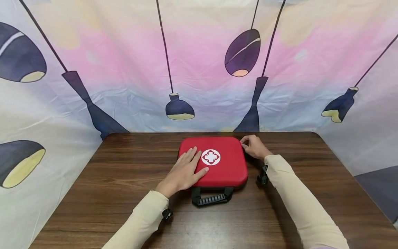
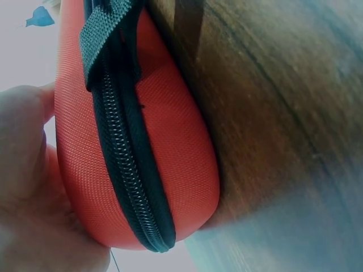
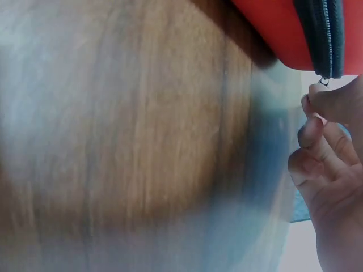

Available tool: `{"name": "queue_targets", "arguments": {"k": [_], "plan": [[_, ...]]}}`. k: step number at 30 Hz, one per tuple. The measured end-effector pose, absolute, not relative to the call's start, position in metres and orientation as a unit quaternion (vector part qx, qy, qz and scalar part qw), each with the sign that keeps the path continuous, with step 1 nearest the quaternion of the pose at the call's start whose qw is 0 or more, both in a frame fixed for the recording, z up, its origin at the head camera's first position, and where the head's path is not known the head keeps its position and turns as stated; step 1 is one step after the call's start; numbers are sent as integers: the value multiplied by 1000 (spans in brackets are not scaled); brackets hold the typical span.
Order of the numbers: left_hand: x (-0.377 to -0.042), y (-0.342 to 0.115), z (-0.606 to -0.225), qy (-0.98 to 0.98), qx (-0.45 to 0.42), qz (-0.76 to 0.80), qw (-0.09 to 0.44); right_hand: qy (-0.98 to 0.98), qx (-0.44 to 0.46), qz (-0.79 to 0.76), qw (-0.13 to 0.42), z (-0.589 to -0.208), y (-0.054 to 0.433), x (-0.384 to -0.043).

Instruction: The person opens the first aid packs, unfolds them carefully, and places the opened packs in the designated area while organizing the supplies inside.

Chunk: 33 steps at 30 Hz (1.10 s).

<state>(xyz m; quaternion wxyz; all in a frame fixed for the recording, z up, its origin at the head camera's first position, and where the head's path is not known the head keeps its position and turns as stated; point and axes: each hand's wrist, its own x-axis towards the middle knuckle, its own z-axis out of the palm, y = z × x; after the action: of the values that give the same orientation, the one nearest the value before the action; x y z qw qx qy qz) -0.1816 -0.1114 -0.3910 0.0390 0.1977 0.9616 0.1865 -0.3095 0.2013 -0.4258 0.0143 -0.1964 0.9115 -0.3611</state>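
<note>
A red first aid case point(image 1: 224, 169) with a white cross emblem lies flat on the wooden table, its black carry handle point(image 1: 212, 200) toward me. My left hand point(image 1: 183, 169) rests on the left part of the lid with its fingers spread. At the far right corner of the case, my right hand point(image 1: 255, 147) pinches the zipper pull point(image 3: 323, 83) between thumb and curled forefinger. In the left wrist view, the black zipper point(image 2: 127, 153) runs closed along the case's side, beneath a handle strap point(image 2: 108, 42).
The brown wooden table point(image 1: 124, 193) extends on all sides of the case. Behind it hangs a cloth backdrop point(image 1: 140, 52) printed with dark lamps. Each wrist carries a small black camera, one by the right sleeve point(image 1: 295, 190).
</note>
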Motion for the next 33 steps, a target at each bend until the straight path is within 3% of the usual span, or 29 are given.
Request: {"name": "queue_targets", "arguments": {"k": [16,33], "plan": [[-183,-110,-391,962,202,180,37,939,-220,-263,-41,-414,211,-286],[-183,-110,-393,963,205,172,33,939,-241,-240,-56,-413,216,-240]]}}
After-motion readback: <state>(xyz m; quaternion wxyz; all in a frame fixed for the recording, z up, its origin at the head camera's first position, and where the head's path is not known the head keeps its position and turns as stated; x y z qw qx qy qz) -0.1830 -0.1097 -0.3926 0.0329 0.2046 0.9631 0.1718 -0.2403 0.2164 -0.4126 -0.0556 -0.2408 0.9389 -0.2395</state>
